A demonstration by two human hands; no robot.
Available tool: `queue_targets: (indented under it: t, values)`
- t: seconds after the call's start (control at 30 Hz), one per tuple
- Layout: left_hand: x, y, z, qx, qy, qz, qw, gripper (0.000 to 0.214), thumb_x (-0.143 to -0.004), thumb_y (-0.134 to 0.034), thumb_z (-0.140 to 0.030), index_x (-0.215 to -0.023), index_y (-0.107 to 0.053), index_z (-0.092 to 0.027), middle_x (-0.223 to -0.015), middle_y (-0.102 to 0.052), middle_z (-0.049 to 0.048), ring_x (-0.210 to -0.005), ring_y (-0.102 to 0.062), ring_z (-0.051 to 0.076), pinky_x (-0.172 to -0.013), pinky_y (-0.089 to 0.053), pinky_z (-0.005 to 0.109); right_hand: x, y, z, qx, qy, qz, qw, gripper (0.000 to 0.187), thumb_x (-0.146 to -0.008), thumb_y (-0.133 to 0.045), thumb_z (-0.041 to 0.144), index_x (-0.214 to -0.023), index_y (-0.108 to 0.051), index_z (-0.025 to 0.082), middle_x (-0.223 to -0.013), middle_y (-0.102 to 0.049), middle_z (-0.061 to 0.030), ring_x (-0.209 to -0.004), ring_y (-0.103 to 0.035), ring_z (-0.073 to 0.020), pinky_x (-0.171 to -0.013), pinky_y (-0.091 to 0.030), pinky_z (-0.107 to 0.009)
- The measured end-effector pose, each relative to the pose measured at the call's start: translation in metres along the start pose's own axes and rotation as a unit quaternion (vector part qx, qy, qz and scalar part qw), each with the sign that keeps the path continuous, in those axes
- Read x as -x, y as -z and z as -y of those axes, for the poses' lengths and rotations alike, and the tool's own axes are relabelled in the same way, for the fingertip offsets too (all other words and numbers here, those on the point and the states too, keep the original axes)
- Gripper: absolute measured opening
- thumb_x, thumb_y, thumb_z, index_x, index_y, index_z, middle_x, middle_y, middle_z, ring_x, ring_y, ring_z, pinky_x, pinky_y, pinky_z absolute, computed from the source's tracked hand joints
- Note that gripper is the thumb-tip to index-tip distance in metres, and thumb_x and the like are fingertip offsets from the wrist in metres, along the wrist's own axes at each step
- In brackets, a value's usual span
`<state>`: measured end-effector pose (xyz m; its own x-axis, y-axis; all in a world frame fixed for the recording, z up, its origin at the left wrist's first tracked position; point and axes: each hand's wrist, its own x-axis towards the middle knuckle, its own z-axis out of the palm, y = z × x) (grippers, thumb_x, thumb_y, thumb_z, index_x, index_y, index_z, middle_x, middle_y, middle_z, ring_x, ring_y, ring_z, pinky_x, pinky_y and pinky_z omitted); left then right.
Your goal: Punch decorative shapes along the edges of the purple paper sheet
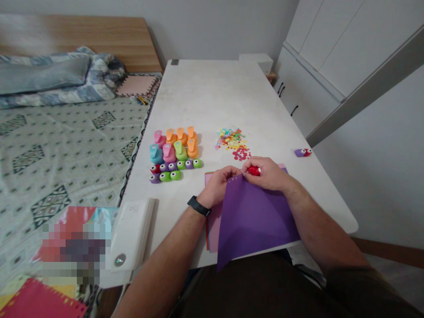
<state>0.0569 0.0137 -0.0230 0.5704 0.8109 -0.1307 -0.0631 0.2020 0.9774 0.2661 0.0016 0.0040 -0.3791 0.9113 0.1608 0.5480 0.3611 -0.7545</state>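
Note:
A sheet of purple paper hangs tilted toward me, with a few small holes along its upper left edge. My left hand pinches the sheet at that top edge. In my right hand is a small red craft punch, held at the top edge of the paper close to my left fingertips. Below the purple sheet lies a stack of coloured paper, pink on top. Just beyond my hands is a patch of red paper cutouts, touching a larger pile of multicoloured cutouts.
Rows of larger craft punches and smaller ones stand at the left of the white table. Two small punches sit near the right edge. A white device lies front left. Punched sheets rest lower left.

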Motion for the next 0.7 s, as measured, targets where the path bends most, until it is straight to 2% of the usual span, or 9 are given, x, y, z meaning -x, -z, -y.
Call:
queue_targets:
  t: [0.4, 0.7]
  values:
    - [-0.0011, 0.0028, 0.0041, 0.011, 0.003, 0.004, 1.0, 0.032, -0.075, -0.08, -0.038, -0.09, -0.066, -0.013, -0.083, -0.066, 0.0029, -0.072, -0.057, 0.012, -0.068, -0.046, 0.024, 0.0003, -0.0001, -0.0004, -0.007, 0.002, -0.008, 1.0, 0.009, -0.084, -0.064, 0.019, -0.09, -0.07, 0.021, -0.088, -0.072, -0.0019, -0.082, -0.064, -0.0166, -0.079, -0.047, -0.029]
    - [-0.0015, 0.0027, 0.0011, 0.01, 0.009, 0.005, 1.0, 0.04, -0.07, -0.083, -0.043, -0.092, -0.069, -0.013, -0.086, -0.07, 0.0054, -0.073, -0.061, 0.014, -0.069, -0.048, 0.027, 0.0014, 0.0023, -0.0002, -0.011, -0.002, 0.007, 1.0, 0.01, -0.084, -0.064, 0.019, -0.092, -0.07, 0.021, -0.089, -0.072, -0.002, -0.082, -0.064, -0.0166, -0.078, -0.047, -0.03]
